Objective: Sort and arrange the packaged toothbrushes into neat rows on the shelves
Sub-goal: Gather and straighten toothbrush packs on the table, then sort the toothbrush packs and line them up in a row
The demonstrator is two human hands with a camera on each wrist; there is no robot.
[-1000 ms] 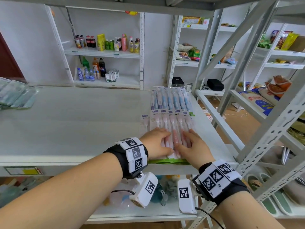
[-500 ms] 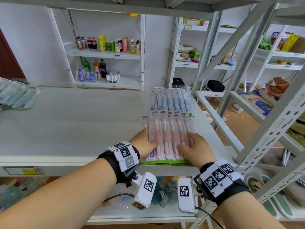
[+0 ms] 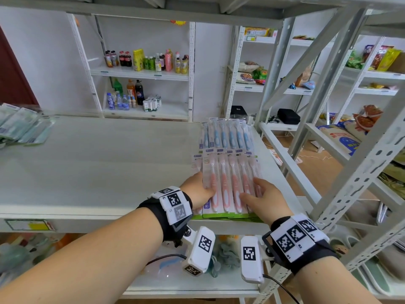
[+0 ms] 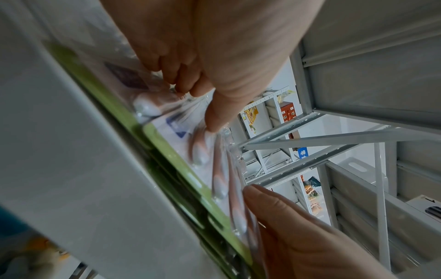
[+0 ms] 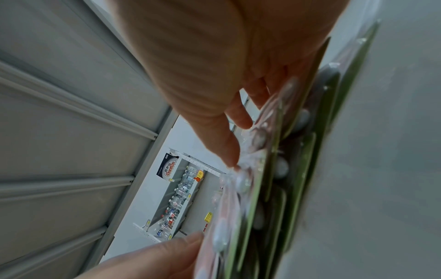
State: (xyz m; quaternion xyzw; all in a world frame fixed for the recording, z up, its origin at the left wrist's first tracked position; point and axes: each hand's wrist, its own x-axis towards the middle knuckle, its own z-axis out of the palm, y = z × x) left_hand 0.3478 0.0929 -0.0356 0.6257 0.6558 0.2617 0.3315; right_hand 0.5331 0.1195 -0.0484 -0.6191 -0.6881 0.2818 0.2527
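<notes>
- Broad white shelf [image 3: 92, 172] across the frame's middle, carrying everything.
- Loose heap of green packs [image 3: 22, 126] at the far left edge, probably unsorted.
- Blue toothbrush row [image 3: 226, 137] right of centre, tidy.
- Pink toothbrush packs [image 3: 230, 183] just below it, overlapped; likely light, slick blister plastic on thin bendy card, best squeezed at side edges.
- Left hand [image 3: 197, 190] curled, thumb pinching the leftmost pink pack.
- Right hand [image 3: 266, 199] with fingers [image 5: 241, 117] spread, pressing flat.
</notes>
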